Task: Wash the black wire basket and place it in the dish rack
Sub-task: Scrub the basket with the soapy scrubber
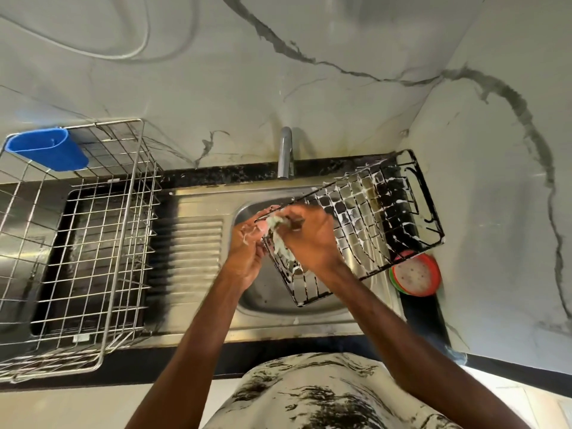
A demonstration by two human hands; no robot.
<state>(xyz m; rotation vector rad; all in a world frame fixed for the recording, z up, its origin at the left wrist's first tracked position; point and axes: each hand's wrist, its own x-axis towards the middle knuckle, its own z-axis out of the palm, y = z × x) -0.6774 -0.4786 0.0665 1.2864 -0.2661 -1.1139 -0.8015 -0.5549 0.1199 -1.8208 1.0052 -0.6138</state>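
The black wire basket (371,218), streaked with white soap foam, lies tilted over the steel sink (266,298), its far end raised toward the right wall. My left hand (247,246) grips the basket's near left rim. My right hand (312,236) holds a pale green scrub cloth (277,226) against the wires by that rim. Both hands are blurred by motion. The silver wire dish rack (93,243) stands on the counter to the left of the sink.
A blue plastic cup holder (49,151) hangs on the rack's far left corner. The tap (285,153) stands behind the sink. A round red and green dish (416,274) sits at the sink's right edge under the basket. The ribbed drainboard (192,258) lies between rack and sink.
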